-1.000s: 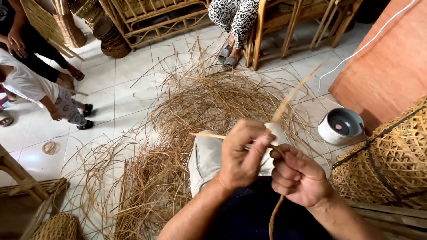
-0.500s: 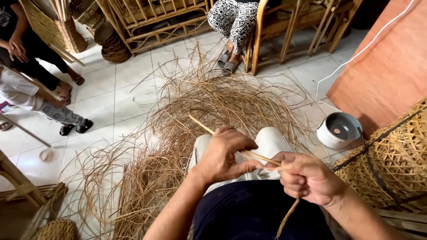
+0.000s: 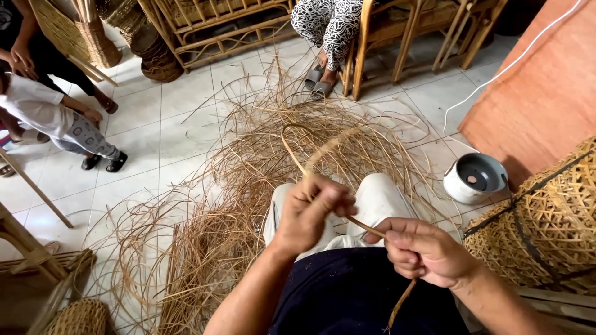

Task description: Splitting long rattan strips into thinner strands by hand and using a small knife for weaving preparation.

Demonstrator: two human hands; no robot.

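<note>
Head view: our left hand (image 3: pixel 310 214) and right hand (image 3: pixel 422 251) both pinch a rattan strip (image 3: pixel 363 227). Its long axis runs diagonally, lower right to upper left, curving away over the strand pile (image 3: pixel 248 186).

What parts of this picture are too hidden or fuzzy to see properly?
Head view, the only one:
- The left hand is motion-blurred, so its grip on the cane strip is unclear.
- The strip's far end blurs into the cane pile.
- The right hand covers the strip's middle.
- The woven basket is cut off by the right edge.
- The seated person is cut off by the top edge.
</note>
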